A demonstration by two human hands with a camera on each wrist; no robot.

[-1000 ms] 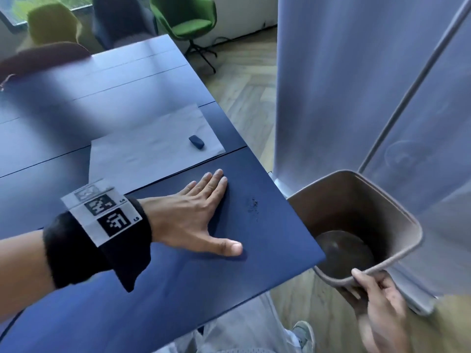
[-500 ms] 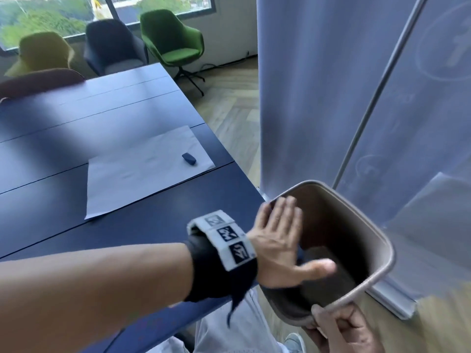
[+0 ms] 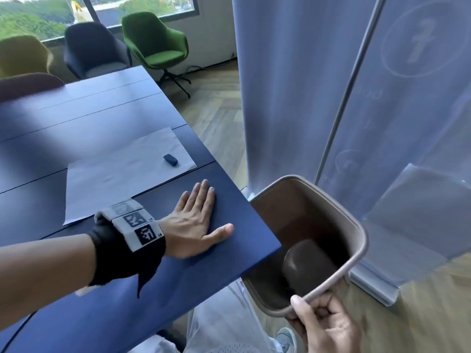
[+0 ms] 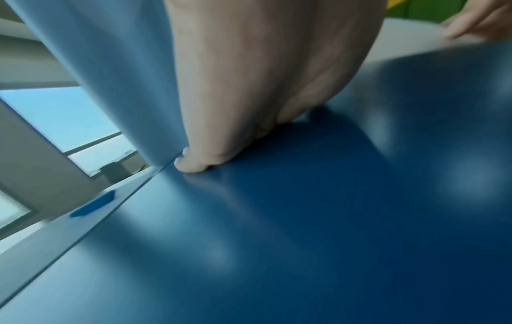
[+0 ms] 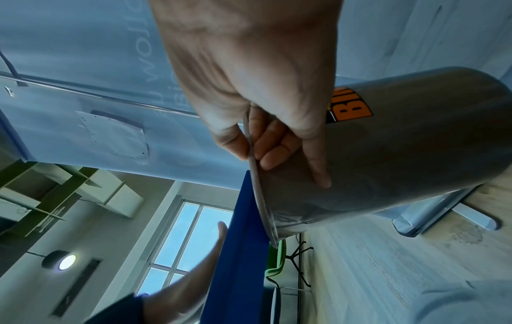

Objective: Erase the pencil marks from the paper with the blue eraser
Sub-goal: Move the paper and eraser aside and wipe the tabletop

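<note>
A white sheet of paper [image 3: 122,174] lies on the dark blue table [image 3: 127,289], and the blue eraser [image 3: 170,159] rests on its far right part; the eraser [image 4: 92,206] also shows in the left wrist view. My left hand [image 3: 197,220] lies flat on the table just in front of the paper, fingers straight and together, thumb spread, holding nothing. My right hand [image 3: 323,324] grips the near rim of a grey-brown waste bin [image 3: 354,225], thumb inside and fingers outside. The bin is held tilted at the table's right edge, its mouth just below the tabletop.
A pale blue roll-up banner [image 3: 293,85] stands close on the right behind the bin, its base [image 3: 372,286] on the wooden floor. Green [image 3: 155,44], dark [image 3: 94,50] and yellow [image 3: 23,56] chairs stand beyond the table's far end. My legs are below the table edge.
My left hand swept right across the table to the bin's mouth, then came back flat on the table near the paper. The dark crumbs by the edge are gone. The bin stays held.
</note>
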